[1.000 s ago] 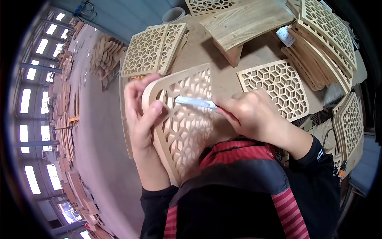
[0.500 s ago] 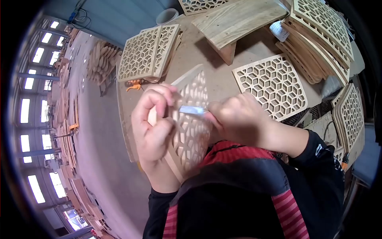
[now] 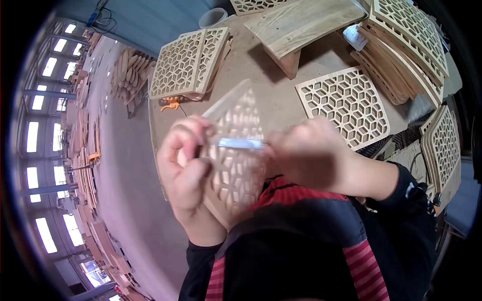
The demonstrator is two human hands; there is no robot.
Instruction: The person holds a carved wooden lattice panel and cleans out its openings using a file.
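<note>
A thin wooden lattice panel (image 3: 240, 173) stands tilted in front of my apron, blurred by motion. My left hand (image 3: 185, 163) is closed on its left edge, fingers curled and thumb bent. My right hand (image 3: 306, 150), also smeared, is wrapped round the end of a short, flat, pale blade-like tool (image 3: 242, 143). The tool reaches leftward across the panel's face; its handle is hidden in my fist, and I cannot tell whether it touches the wood.
Lattice panels (image 3: 190, 62) are stacked at the back left, beside an orange tool (image 3: 170, 103). Another lattice panel (image 3: 346, 106) lies flat at right. Behind it stand a low wooden stand (image 3: 301, 27), a pile of curved boards (image 3: 394, 65) and a white bucket (image 3: 213, 18).
Both hands have moved slightly apart: my left hand and the panel shifted left, my right hand a little right. The pale tool has swung nearer level and moved slightly left.
</note>
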